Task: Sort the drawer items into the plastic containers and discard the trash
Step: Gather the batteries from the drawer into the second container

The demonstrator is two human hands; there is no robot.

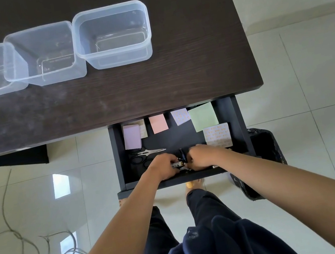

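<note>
Head camera looks straight down on a dark wood-grain desk [113,96] with its black pull-out drawer [229,117] open toward the person. Both hands work at the drawer's near edge, close together, because the small loose clutter lies there. The left hand [164,167] is curled closed around a short patterned cylinder [177,165], probably a battery, though blur makes that uncertain. The right hand [202,156] is bent over the same pile beside a small dark clip-like object [183,154]; whether it holds anything I cannot tell, since its fingers are hidden under the knuckles.

Further back in the drawer lie flat pastel paper pads: lilac [132,137], pink [158,124], green [203,116] and a patterned white one [218,136]. Black-handled steel scissors [148,153] rest just beyond the left hand.

Three clear square plastic containers [112,36] stand in a row on the desk, well apart from the drawer and seemingly all empty, so sorting looks barely begun. A black-lined waste bin [263,155] sits on the floor just beside the drawer's right side, handy for trash.
</note>
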